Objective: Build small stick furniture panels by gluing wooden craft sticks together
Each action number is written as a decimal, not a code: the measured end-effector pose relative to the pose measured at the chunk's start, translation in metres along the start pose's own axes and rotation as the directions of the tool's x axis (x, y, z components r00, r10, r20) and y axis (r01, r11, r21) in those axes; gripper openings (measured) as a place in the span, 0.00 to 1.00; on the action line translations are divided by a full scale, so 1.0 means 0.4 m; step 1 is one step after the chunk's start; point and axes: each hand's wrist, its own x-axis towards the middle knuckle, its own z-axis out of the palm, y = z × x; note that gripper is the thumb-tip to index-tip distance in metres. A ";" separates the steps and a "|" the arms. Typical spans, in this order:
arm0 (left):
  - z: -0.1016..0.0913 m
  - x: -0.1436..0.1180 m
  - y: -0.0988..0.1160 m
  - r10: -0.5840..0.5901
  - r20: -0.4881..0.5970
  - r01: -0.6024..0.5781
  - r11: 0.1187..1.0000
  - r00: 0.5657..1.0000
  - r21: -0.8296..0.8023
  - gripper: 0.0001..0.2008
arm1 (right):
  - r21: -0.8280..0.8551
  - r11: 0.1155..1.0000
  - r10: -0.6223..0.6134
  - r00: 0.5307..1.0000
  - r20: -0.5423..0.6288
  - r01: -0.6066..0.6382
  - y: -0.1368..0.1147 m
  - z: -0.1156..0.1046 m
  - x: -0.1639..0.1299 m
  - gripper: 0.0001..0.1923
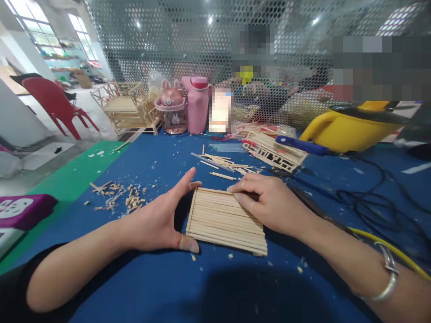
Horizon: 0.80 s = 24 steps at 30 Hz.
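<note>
A flat panel of wooden sticks laid side by side (222,220) lies on the blue work surface in front of me, with border sticks along its left and far edges. My left hand (161,215) spans the panel's left end: the thumb touches the near corner and the fingers reach the far corner. Pressed together, the fingers of my right hand (266,199) pinch at the far-edge wooden stick (213,190) and cover the panel's far right corner. The fingertips partly hide what they grip there.
Stick offcuts (133,199) are scattered left of the panel. Loose sticks (229,163) and a wooden lattice frame (276,150) lie beyond it. Farther back stand a stick-built model (126,107), a pink bottle (198,105) and a yellow container (363,130). Black cables (367,188) coil at right.
</note>
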 end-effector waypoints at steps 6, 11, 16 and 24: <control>-0.001 0.000 0.001 0.017 -0.002 -0.017 1.000 1.000 0.012 0.62 | -0.041 0.999 -0.005 0.999 -0.041 0.003 -0.006 0.010 -0.003 0.12; -0.002 0.002 -0.002 0.018 -0.002 -0.018 1.000 1.000 0.014 0.63 | -0.026 1.000 -0.007 0.998 -0.064 0.005 -0.003 0.016 -0.007 0.12; 0.000 0.003 -0.001 0.030 -0.005 -0.030 0.999 1.000 0.012 0.63 | -0.023 0.999 0.028 0.997 -0.074 -0.030 -0.009 0.017 -0.007 0.12; 0.000 0.002 0.004 -0.003 0.010 0.003 1.000 1.000 0.031 0.62 | -0.040 0.998 0.044 0.997 -0.055 -0.047 -0.010 0.015 -0.002 0.12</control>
